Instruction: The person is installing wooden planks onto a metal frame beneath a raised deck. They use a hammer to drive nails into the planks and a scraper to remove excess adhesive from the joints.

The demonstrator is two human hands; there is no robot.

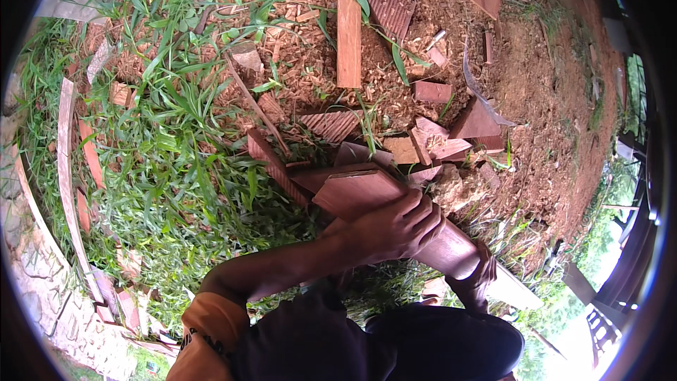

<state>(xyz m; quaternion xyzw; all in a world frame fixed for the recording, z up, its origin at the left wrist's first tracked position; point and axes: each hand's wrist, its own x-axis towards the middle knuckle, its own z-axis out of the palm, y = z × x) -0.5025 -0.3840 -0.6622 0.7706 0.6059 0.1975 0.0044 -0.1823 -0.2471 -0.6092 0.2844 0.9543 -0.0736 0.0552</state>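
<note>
A reddish-brown wooden board (360, 192) slants across the lower middle, one end cut at an angle. My left hand (405, 226) lies over its upper face with the fingers curled round the far edge. Close to the other end, my right hand (481, 271) is wrapped round the board's edge, partly in shade. Beneath and behind the angled end lie more boards, among them a ridged offcut (271, 162). My knees in dark cloth sit just below the board, and an orange sleeve (211, 335) covers my left upper arm.
Wood offcuts (476, 120) and shavings litter the reddish soil ahead. A long narrow plank (348, 35) points away from me. Grass (190, 183) spreads on the left beside long thin strips (67, 162) and stone paving (49, 303). Bare soil slopes at the right.
</note>
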